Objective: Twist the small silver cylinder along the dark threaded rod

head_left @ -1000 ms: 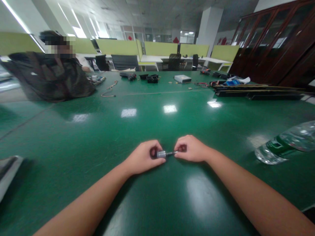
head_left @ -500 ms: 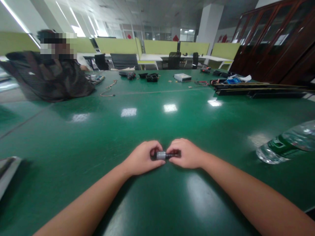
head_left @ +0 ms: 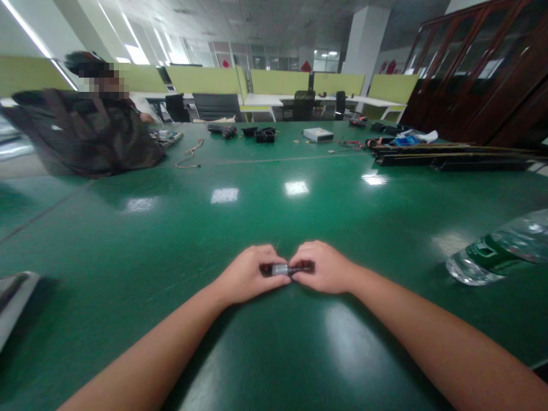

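Note:
Between my two hands lies a small dark cylinder with a silver-grey band (head_left: 280, 270), sideways, just above or on the green table (head_left: 274, 337). Its kind is not clear. My left hand (head_left: 248, 275) is closed round the thicker left end, with the thumb along the near side of the band. My right hand (head_left: 324, 267) pinches the narrower, darker right end between thumb and fingers. The fingertips of both hands almost meet beside the band. Parts of the cylinder's two ends are hidden by my fingers.
A clear water bottle (head_left: 492, 254) with a green label lies at the right. A large dark bag (head_left: 98, 137) stands at the far left, with a person behind it. Black strips (head_left: 449, 157), a white box (head_left: 317, 135) and a cord (head_left: 190, 154) lie farther back.
My left fingers and thumb have shifted slightly on the dark cylinder, the thumb tip a little to the right. My right hand keeps its place.

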Motion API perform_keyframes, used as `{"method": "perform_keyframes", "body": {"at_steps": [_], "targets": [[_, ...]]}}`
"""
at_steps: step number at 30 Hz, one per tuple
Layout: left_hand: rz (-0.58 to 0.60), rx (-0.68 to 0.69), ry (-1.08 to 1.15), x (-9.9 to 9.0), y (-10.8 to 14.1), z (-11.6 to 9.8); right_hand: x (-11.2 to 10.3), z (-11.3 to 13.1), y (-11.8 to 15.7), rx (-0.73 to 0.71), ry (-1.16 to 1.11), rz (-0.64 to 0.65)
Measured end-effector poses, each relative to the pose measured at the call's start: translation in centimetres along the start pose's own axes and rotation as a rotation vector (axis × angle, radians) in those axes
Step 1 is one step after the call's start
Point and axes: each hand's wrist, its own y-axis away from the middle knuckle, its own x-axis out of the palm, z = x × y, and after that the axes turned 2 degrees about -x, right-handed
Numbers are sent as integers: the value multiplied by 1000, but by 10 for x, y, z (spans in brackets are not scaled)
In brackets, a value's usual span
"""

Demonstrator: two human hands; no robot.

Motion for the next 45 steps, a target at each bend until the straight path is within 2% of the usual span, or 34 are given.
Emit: {"method": "perform_keyframes", "body": {"at_steps": [45], "targets": [[-3,-5,10,0,0,0,-5,-5,2,19,-26,9]]}}
